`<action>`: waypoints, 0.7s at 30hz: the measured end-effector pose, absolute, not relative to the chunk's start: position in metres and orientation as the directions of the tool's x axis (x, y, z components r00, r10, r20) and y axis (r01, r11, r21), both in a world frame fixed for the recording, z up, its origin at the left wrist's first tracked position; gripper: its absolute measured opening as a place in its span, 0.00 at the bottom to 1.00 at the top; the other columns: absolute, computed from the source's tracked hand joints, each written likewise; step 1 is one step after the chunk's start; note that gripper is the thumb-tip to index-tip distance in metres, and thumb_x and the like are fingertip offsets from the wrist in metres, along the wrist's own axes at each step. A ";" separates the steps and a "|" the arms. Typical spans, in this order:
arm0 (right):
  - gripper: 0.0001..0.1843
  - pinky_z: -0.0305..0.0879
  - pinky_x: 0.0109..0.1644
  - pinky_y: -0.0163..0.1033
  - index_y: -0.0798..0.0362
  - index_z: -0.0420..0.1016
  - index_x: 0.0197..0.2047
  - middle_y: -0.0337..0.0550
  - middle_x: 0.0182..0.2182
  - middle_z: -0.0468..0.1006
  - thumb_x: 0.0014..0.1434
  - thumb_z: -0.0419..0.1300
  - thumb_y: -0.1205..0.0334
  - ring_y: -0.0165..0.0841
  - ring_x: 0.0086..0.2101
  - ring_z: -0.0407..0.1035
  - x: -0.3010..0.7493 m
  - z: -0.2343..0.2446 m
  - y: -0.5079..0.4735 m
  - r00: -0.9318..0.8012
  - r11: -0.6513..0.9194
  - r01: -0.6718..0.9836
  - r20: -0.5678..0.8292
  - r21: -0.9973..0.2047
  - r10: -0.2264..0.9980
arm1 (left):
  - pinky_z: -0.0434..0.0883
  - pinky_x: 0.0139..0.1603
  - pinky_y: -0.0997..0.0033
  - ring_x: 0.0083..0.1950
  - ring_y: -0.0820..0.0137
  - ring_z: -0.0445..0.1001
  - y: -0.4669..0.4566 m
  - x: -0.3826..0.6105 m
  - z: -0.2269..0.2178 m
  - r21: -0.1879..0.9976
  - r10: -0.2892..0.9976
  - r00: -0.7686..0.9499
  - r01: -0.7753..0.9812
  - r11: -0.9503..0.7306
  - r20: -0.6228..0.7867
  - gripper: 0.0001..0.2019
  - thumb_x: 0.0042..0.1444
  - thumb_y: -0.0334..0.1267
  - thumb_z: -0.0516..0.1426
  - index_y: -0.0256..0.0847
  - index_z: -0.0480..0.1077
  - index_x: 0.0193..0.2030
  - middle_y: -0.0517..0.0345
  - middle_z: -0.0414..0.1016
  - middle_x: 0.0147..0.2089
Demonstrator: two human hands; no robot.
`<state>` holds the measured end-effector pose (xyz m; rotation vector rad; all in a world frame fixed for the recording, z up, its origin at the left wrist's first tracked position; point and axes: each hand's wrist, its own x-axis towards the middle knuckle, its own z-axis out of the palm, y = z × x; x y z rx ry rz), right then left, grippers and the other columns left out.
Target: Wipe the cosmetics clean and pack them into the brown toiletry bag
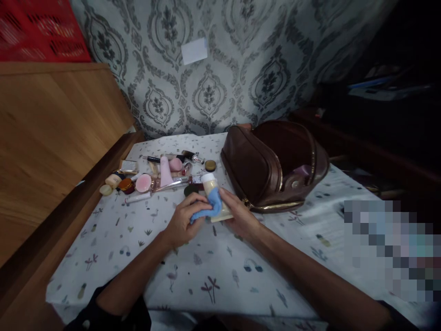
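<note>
- A wall papered in grey damask [208, 94] rises behind a worktop [131, 262] covered in white cloth printed with flamingos and plants.
- To your right on the worktop sits a brown leather bag [246, 161] with gold zips, its mouth gaping.
- Farther left lies a cluster of cosmetics, among them a pale pink squeeze tube [166, 171] and a round pink compact [143, 183]; a round gold-brown lid [210, 165] lies near the bag.
- In front of you, between your hands, is a cream tube with a white cap [209, 182], tilted with its cap end away from you.
- Your right hand [241, 214] grips the tube from its right side; how the thumb sits is hard to make out.
- Your left hand [186, 217] pinches a soft blue cloth [214, 202], which wraps across the tube's middle.
- The tube looks light and squeezable, probably slick where bare; hold it by its flat lower end and go gently, since hard pressure could dent it.
- The cloth seems limp and easily bunched, so a fingertip pinch near its edge should suit it.
</note>
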<state>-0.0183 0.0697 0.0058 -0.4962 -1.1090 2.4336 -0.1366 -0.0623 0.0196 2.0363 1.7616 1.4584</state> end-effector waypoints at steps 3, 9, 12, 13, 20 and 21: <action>0.22 0.59 0.29 0.33 0.53 0.76 0.30 0.33 0.22 0.71 0.43 0.74 0.45 0.27 0.24 0.63 -0.018 0.007 0.069 -0.833 -0.586 -0.233 -0.152 -0.776 0.532 | 0.73 0.44 0.65 0.41 0.65 0.74 -0.064 -0.137 0.026 0.697 0.836 -0.139 0.633 -0.336 0.530 0.09 0.59 0.34 0.55 0.39 0.76 0.41 0.51 0.74 0.41; 0.26 0.65 0.39 0.35 0.51 0.80 0.43 0.39 0.33 0.81 0.41 0.76 0.49 0.31 0.33 0.71 -0.017 0.010 0.066 -0.859 -0.616 -0.193 -0.171 -0.764 0.482 | 0.71 0.56 0.61 0.52 0.63 0.74 -0.062 -0.146 0.026 0.818 0.632 -0.585 0.558 -0.141 0.508 0.11 0.63 0.36 0.55 0.44 0.75 0.50 0.53 0.77 0.50; 0.28 0.66 0.44 0.36 0.47 0.78 0.49 0.39 0.37 0.82 0.44 0.75 0.55 0.32 0.37 0.73 -0.017 0.006 0.063 -0.880 -0.645 -0.189 -0.164 -0.740 0.445 | 0.68 0.61 0.60 0.56 0.63 0.73 -0.059 -0.149 0.020 0.794 0.629 -0.569 0.594 -0.132 0.530 0.13 0.64 0.37 0.55 0.45 0.74 0.53 0.53 0.76 0.54; 0.28 0.66 0.44 0.36 0.47 0.77 0.50 0.39 0.38 0.82 0.45 0.75 0.55 0.33 0.38 0.74 -0.017 0.005 0.063 -0.888 -0.648 -0.188 -0.154 -0.738 0.433 | 0.68 0.61 0.59 0.56 0.62 0.73 -0.058 -0.149 0.018 0.770 0.648 -0.530 0.623 -0.141 0.547 0.13 0.63 0.37 0.56 0.45 0.74 0.53 0.52 0.75 0.53; 0.20 0.67 0.48 0.37 0.47 0.79 0.43 0.37 0.37 0.81 0.46 0.73 0.53 0.34 0.41 0.73 -0.019 0.001 0.068 -0.862 -0.623 -0.265 -0.109 -0.736 0.495 | 0.72 0.50 0.63 0.49 0.64 0.73 -0.060 -0.141 0.015 0.673 0.746 -0.323 0.707 -0.218 0.582 0.12 0.61 0.32 0.55 0.43 0.76 0.48 0.51 0.73 0.48; 0.19 0.67 0.46 0.37 0.47 0.79 0.42 0.37 0.36 0.81 0.46 0.73 0.52 0.34 0.40 0.73 -0.020 0.001 0.068 -0.860 -0.618 -0.262 -0.112 -0.741 0.498 | 0.72 0.49 0.65 0.47 0.65 0.74 -0.061 -0.140 0.017 0.682 0.769 -0.294 0.692 -0.238 0.567 0.12 0.60 0.32 0.55 0.42 0.77 0.47 0.51 0.73 0.46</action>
